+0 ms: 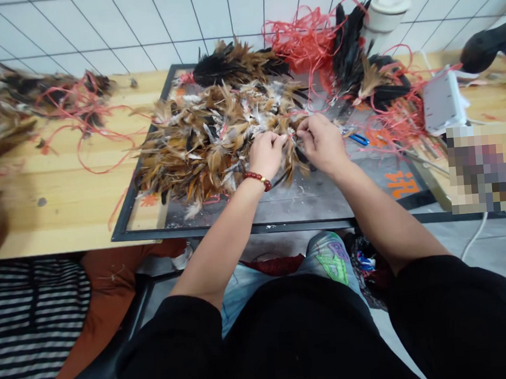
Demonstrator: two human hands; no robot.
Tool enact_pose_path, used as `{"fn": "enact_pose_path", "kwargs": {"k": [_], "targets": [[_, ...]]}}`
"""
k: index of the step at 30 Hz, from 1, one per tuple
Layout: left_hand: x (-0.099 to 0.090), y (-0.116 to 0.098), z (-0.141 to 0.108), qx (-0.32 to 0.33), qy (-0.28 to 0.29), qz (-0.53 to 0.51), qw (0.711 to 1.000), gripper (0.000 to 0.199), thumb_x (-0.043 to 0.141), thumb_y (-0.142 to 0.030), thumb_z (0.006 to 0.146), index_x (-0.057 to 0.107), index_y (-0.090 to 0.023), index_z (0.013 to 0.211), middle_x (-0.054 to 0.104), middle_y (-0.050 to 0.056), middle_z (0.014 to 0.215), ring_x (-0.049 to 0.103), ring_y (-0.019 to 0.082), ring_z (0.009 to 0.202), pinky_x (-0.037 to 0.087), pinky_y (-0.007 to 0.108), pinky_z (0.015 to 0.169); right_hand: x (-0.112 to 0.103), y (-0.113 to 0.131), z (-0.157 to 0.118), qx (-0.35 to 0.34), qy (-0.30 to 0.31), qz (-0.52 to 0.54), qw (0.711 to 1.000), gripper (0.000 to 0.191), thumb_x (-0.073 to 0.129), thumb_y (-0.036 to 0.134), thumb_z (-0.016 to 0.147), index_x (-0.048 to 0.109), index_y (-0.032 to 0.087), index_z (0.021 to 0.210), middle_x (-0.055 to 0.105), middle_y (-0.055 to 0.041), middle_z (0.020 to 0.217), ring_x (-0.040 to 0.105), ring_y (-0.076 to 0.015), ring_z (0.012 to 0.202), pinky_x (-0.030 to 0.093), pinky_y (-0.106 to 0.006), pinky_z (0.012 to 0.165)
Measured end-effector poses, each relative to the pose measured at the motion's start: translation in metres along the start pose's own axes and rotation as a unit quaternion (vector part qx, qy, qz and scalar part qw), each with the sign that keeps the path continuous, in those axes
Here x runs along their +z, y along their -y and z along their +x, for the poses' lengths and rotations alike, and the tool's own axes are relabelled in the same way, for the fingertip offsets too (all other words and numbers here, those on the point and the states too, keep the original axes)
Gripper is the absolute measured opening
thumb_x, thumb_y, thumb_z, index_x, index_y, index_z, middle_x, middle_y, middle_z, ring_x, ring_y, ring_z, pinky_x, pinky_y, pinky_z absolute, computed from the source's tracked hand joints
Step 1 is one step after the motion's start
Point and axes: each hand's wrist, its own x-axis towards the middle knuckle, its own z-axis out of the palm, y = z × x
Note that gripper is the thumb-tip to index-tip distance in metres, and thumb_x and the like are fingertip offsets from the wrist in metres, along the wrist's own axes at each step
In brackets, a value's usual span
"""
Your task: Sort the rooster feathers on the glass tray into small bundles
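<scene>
My left hand (pixel 266 153), with a dark red bead bracelet at the wrist, pinches a small bunch of brown feathers (pixel 292 162) near its pale quill ends. Close on its right, my right hand (pixel 323 140) has thumb and fingers pressed together beside the same quills. What those fingertips grip is too small to tell. Left of both hands spreads a large heap of brown, black and white feathers (pixel 206 146), with bits of pink string among them. A blue-handled tool (pixel 358 139) lies just right of my right hand.
Beneath the heap is a black-framed board (pixel 221 231) on a wooden table (pixel 61 199). Behind lie black-brown feathers (pixel 234 62) and tangled red string (pixel 302 39). A white lidded container (pixel 385 12) and white box (pixel 442 101) stand right. Another person's striped clothing (pixel 31 324) shows at left.
</scene>
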Motion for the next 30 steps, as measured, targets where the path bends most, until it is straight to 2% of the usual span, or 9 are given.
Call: {"fn": "enact_pose_path", "kwargs": {"k": [5,9,14,16,21,25,30], "targets": [[-0.001,-0.005,-0.001,0.037,-0.022,-0.027,0.999,0.038,0.068,-0.038,0.087,0.051,-0.02,0.059,0.059,0.004,0.075,0.059,0.02,0.095,0.046,0.031,0.091,0.002,-0.003,-0.001,0.002,-0.007,-0.012,1.0,0.015,0.049,0.032,0.095,0.061,0.024,0.093,0.066,-0.0078,0.089,0.061,-0.0248,0.09,0.048,-0.038,0.081],[0.0,-0.018,-0.006,0.063,-0.062,-0.076,0.993,0.031,0.075,-0.032,0.082,0.057,-0.019,0.06,0.063,0.005,0.093,0.06,0.017,0.101,0.047,0.028,0.089,0.005,-0.003,-0.002,0.003,0.007,-0.019,1.0,0.013,0.05,0.03,0.093,0.06,0.023,0.087,0.067,-0.0083,0.088,0.06,-0.0248,0.086,0.047,-0.037,0.078],[-0.005,-0.022,-0.005,0.06,-0.065,-0.13,0.988,0.026,0.075,-0.03,0.083,0.062,-0.019,0.063,0.067,0.004,0.108,0.061,0.015,0.11,0.048,0.029,0.095,0.005,-0.002,0.001,0.003,0.011,0.015,1.0,0.016,0.048,0.033,0.094,0.056,0.023,0.085,0.065,-0.0075,0.086,0.059,-0.0233,0.085,0.046,-0.036,0.078],[-0.007,-0.021,-0.004,0.051,-0.053,-0.156,0.985,0.026,0.072,-0.035,0.085,0.064,-0.02,0.065,0.069,0.004,0.106,0.063,0.016,0.111,0.049,0.031,0.096,0.004,-0.001,0.002,0.001,0.013,0.037,0.999,0.018,0.047,0.035,0.095,0.055,0.023,0.085,0.064,-0.0072,0.086,0.059,-0.0228,0.086,0.046,-0.037,0.08],[-0.007,-0.017,-0.004,0.019,0.007,-0.194,0.981,0.03,0.066,-0.044,0.088,0.066,-0.019,0.071,0.072,0.002,0.083,0.069,0.018,0.099,0.055,0.037,0.09,0.002,0.0,0.004,0.004,0.01,0.063,0.998,0.022,0.045,0.038,0.097,0.056,0.023,0.086,0.063,-0.0063,0.086,0.058,-0.0218,0.086,0.046,-0.037,0.081],[-0.007,-0.02,-0.004,-0.018,0.053,-0.232,0.971,0.036,0.062,-0.042,0.092,0.058,-0.018,0.066,0.071,0.003,0.08,0.07,0.017,0.096,0.057,0.036,0.088,0.0,-0.002,0.004,0.019,-0.011,0.052,0.998,0.025,0.048,0.042,0.096,0.056,0.023,0.083,0.064,-0.0058,0.083,0.058,-0.0211,0.084,0.047,-0.036,0.079],[-0.008,-0.021,-0.003,-0.044,0.06,-0.258,0.963,0.037,0.058,-0.042,0.095,0.059,-0.017,0.067,0.071,0.006,0.077,0.071,0.018,0.093,0.057,0.036,0.089,-0.002,-0.005,0.005,0.035,-0.044,0.035,0.998,0.03,0.051,0.048,0.095,0.057,0.023,0.08,0.063,-0.0048,0.08,0.058,-0.0203,0.08,0.047,-0.035,0.077]]}}
